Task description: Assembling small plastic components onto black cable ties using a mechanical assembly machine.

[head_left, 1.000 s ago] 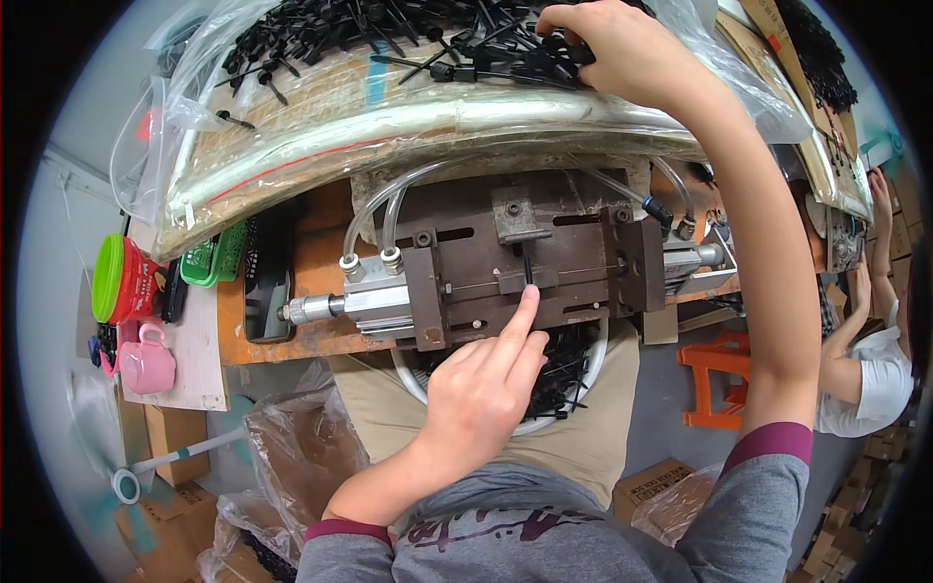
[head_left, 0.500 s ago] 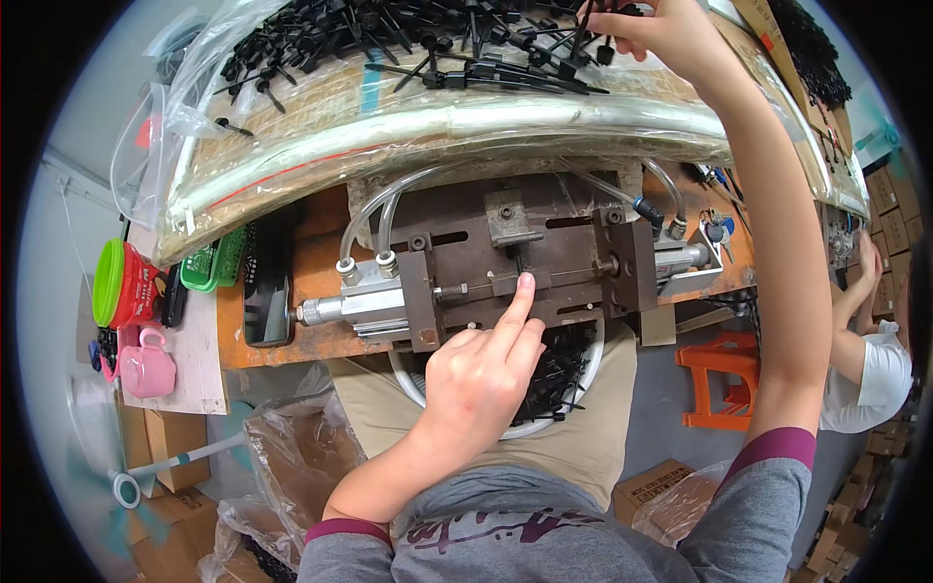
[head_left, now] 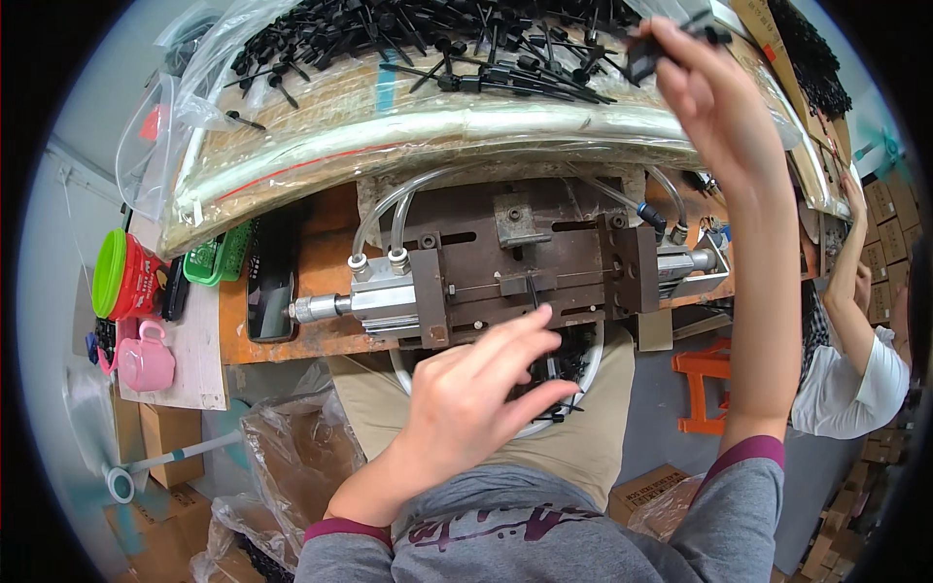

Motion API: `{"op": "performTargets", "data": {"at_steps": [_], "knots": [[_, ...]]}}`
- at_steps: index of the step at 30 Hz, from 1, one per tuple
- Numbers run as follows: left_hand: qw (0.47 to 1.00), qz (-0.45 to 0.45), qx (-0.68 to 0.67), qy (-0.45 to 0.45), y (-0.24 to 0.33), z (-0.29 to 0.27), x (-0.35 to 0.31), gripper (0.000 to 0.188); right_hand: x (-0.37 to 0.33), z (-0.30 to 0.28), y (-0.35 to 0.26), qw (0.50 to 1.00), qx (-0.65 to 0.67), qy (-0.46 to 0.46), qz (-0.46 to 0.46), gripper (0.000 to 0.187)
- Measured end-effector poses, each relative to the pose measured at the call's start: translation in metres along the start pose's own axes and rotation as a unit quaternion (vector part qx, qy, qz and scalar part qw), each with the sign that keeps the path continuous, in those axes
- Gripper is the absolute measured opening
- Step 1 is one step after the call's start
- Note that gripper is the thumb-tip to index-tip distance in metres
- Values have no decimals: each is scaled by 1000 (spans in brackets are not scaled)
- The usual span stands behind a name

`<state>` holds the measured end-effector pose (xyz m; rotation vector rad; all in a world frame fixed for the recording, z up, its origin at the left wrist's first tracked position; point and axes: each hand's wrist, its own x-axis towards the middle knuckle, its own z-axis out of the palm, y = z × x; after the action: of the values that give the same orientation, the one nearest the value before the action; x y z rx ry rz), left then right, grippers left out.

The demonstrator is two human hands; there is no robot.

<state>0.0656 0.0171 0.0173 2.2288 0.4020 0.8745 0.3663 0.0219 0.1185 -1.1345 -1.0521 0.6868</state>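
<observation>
My left hand (head_left: 466,384) is just in front of the metal fixture (head_left: 573,257), thumb and fingers apart, with nothing gripped. Beside its index fingertip, a thin black stem (head_left: 533,290) sticks out of the small block in the fixture's middle. Up at the right, my right hand (head_left: 719,107) is closed on a black plastic stemmed part (head_left: 643,60), blurred by motion. It hovers at the right end of a heap of similar black stemmed parts (head_left: 466,39). Under the fixture, a white-rimmed tub (head_left: 400,374) on my lap holds more black parts, partly covered by my left hand.
Air cylinders (head_left: 384,301) with clear hoses flank the fixture. A plastic-covered tray edge (head_left: 437,126) curves behind it. Left are a phone-like black slab (head_left: 270,291), a green basket (head_left: 216,257) and a pink cup (head_left: 146,358). An orange stool (head_left: 700,389) and another person (head_left: 850,379) are at right.
My left hand has drawn back from the fixture's middle, its fingers and thumb spreading. My right hand has come away from the heap toward me and to the right with a black part.
</observation>
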Motion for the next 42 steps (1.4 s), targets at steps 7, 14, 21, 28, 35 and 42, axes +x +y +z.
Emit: {"op": "performTargets", "data": {"at_steps": [7, 14, 21, 28, 35, 42], "knots": [[986, -24, -135, 90, -6, -19, 13, 63, -115, 82, 22, 973, 142, -26, 181, 20], [959, -69, -271, 51, 7, -8, 8, 50, -149, 94, 40, 949, 224, 18, 220, 19], [980, -80, -160, 85, 8, -5, -2, 33, -159, 95, 44, 955, 212, 67, 198, 16], [987, -58, -147, 32, 10, -23, -12, 35, -158, 80, 45, 960, 192, 173, 110, 16], [999, -31, 35, 20, -3, 7, -17, 31, -168, 79, 43, 963, 164, 207, 44, 17], [969, 60, 240, -4, -16, 27, -9, 29, -176, 72, 45, 964, 198, 172, 48, 23]]}}
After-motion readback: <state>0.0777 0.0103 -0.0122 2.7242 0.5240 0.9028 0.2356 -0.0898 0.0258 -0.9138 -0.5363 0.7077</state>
